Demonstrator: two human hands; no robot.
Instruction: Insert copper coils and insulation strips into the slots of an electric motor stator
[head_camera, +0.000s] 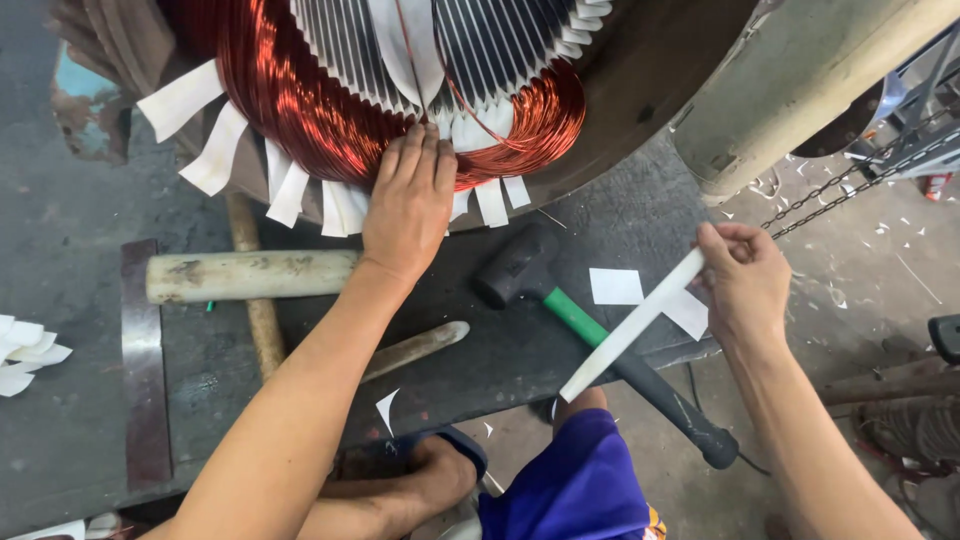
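A large motor stator (640, 60) lies on a dark metal bench (90, 250), its copper wire coils (300, 100) bulging out with white insulation paper strips (215, 150) sticking from the slots. My left hand (408, 205) lies flat, fingers together, pressing on the copper coil at its lower edge. My right hand (745, 280) pinches one end of a long folded white paper strip (630, 328), held slanting over the bench's edge, apart from the stator.
A black rubber mallet with a green and black handle (600, 340) lies on the bench between my hands. A pale wooden cylinder (250, 275), a wooden stick (415, 348), a metal bar (143, 360) and paper scraps (25, 350) lie left. A chain (850, 190) hangs at right.
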